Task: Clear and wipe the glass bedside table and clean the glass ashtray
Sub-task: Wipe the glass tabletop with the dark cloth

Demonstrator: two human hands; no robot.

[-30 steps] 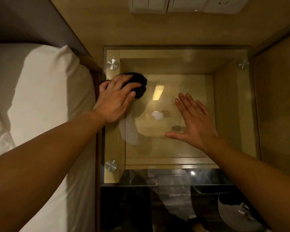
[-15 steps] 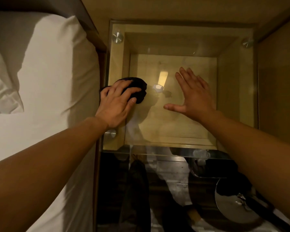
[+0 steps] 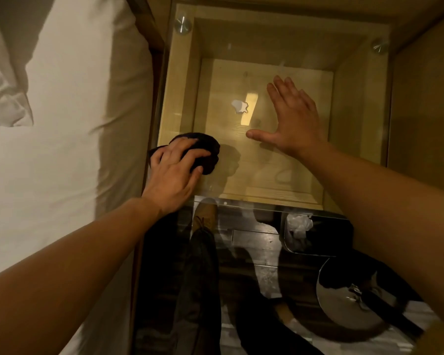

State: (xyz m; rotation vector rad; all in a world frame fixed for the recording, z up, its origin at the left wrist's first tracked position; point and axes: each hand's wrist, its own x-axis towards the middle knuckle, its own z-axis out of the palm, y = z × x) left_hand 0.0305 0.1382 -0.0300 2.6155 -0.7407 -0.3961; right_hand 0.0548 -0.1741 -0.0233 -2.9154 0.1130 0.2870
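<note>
The glass bedside table (image 3: 359, 80) fills the upper middle of the head view, its clear top over a pale wooden box with metal studs at the corners. My left hand (image 3: 173, 172) grips a bunched black cloth (image 3: 207, 152) and presses it on the glass near the table's front left corner. Fingers straight and spread, my right hand (image 3: 292, 119) lies flat on the middle of the glass. No ashtray shows in this view.
A bed with white sheets (image 3: 62, 149) runs along the table's left side. Through the glass front edge I see a dark floor, a bin holding crumpled paper (image 3: 299, 226) and a round metal lid (image 3: 349, 295). Wooden wall panels stand behind and to the right.
My left hand has dragged the black cloth from the back left of the glass toward the front left corner. The right hand stays flat. The camera has tilted downward.
</note>
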